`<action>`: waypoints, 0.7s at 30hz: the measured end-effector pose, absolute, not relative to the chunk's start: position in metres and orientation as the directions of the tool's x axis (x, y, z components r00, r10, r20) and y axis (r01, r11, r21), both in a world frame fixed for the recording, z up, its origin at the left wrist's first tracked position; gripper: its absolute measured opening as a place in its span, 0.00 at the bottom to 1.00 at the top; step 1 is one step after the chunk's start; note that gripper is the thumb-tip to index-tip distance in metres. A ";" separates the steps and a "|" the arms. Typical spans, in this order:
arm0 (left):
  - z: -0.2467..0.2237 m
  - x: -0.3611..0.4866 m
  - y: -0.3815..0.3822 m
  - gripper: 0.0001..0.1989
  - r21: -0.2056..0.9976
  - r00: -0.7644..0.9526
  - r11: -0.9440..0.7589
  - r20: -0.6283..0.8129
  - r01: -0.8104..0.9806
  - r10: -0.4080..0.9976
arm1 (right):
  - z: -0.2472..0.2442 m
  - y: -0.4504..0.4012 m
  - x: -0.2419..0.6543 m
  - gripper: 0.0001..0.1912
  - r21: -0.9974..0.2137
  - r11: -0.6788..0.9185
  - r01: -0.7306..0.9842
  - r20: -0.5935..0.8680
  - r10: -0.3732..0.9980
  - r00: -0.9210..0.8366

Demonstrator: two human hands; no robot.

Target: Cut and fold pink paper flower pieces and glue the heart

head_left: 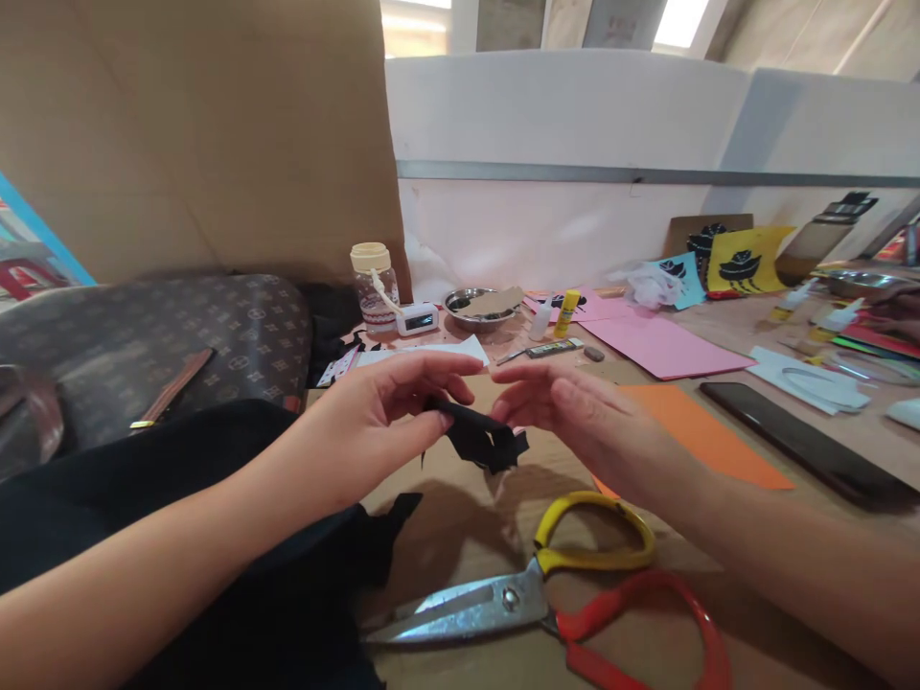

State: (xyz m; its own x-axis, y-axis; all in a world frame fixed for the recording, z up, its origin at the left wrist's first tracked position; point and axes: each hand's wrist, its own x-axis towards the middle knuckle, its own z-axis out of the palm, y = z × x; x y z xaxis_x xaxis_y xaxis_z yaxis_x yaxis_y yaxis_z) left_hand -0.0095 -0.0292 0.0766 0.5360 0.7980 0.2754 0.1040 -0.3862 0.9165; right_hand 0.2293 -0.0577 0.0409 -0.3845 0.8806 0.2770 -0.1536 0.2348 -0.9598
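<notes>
Between thumb and fingers of my left hand point(402, 402), which is closed, is a small folded piece of black cloth point(474, 433) with ragged edges. My right hand point(567, 407) is beside its right end, fingers stretched out and apart; a fingertip is close to the cloth, and I cannot tell whether it touches. Below both hands lie large scissors point(510, 599) with one yellow and one red handle, blades pointing left. A big sheet of black cloth point(287, 575) spreads at the lower left, partly under my left forearm.
Behind my hands stand a metal bowl point(480, 321), a glue stick point(567, 313) and a bottle point(374, 287). Orange paper point(690, 436), pink paper point(661, 343) and a black phone point(805, 443) lie to the right. A patterned brown bag point(230, 335) sits left. Another person's hand point(898, 311) shows far right.
</notes>
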 end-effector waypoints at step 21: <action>0.061 -0.001 -0.031 0.19 0.957 0.592 -0.201 0.041 0.207 0.805 | 0.043 -0.066 0.215 0.13 -0.986 0.105 -0.131 0.144 0.930 -0.339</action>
